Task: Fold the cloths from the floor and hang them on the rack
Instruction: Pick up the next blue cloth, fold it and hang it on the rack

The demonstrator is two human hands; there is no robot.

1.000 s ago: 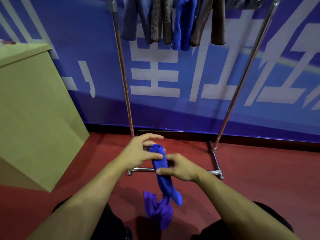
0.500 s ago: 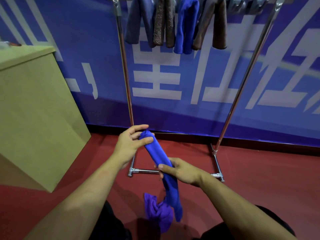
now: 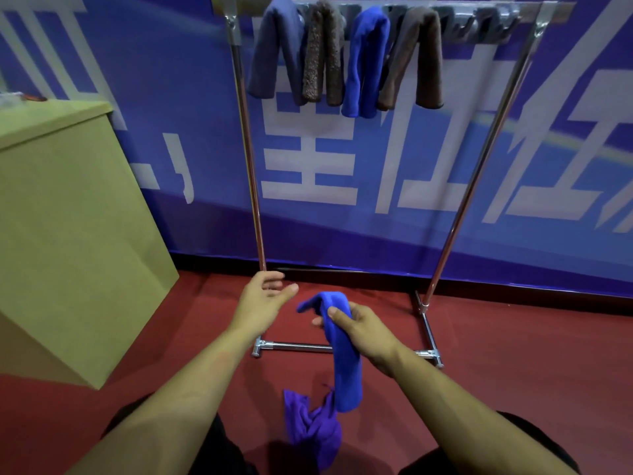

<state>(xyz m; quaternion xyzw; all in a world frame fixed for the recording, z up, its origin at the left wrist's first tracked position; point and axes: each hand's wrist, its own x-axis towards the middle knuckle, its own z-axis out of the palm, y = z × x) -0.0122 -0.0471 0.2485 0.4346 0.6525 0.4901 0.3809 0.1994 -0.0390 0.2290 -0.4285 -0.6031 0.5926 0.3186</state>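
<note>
My right hand (image 3: 363, 329) grips a folded blue cloth (image 3: 344, 368) near its upper end, and the rest of the cloth hangs down toward the floor. My left hand (image 3: 263, 299) hovers just left of the cloth with relaxed fingers, holding nothing. A crumpled purple cloth (image 3: 313, 430) lies on the red floor below my hands. The metal rack (image 3: 251, 186) stands ahead against the wall. Several folded cloths hang over its top bar: a grey-blue one (image 3: 274, 53), a mottled brown one (image 3: 323, 56), a blue one (image 3: 368, 60) and a brown one (image 3: 416, 60).
A tan cabinet (image 3: 68, 234) stands at the left, close to the rack's left post. The rack's base bars (image 3: 430, 337) lie on the floor just beyond my hands. A blue banner wall closes off the back. The right part of the top bar (image 3: 486, 15) carries no cloth.
My left hand has let go of the blue cloth's upper end and opened. My right hand now holds the cloth alone, and the view has tilted up to show the rack's top bar.
</note>
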